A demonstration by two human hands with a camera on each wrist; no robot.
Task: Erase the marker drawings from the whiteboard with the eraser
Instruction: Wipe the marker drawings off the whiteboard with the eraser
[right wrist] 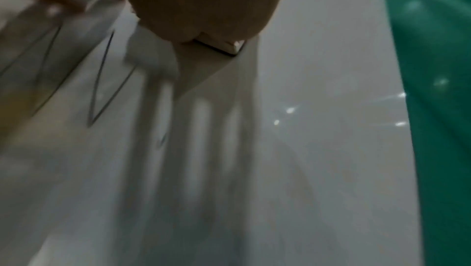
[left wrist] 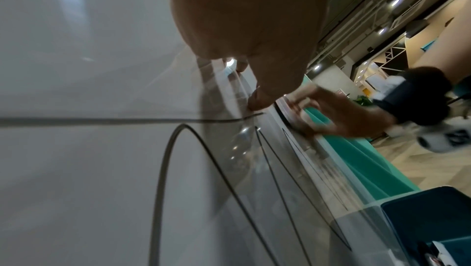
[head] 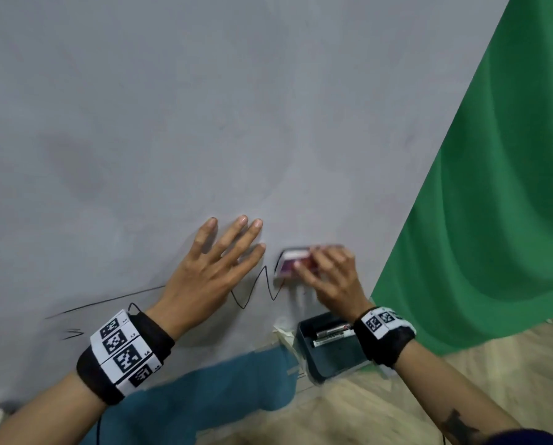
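A grey-white whiteboard (head: 204,123) fills most of the head view. A black zigzag marker line (head: 255,290) runs low across it, with a long stroke (head: 108,300) and short marks (head: 72,334) to the left. My right hand (head: 326,274) grips a red-and-white eraser (head: 296,260) and presses it on the zigzag's right end. My left hand (head: 217,261) lies flat on the board with fingers spread, just left of the eraser. In the left wrist view the black lines (left wrist: 229,169) curve under my palm. The right wrist view shows the eraser's edge (right wrist: 224,47) under my hand, blurred.
A dark teal bin (head: 329,351) holding markers (head: 331,334) sits below the board by my right wrist. A green cloth (head: 477,220) hangs on the right. Blue fabric (head: 204,396) and wood-look floor (head: 365,412) lie below.
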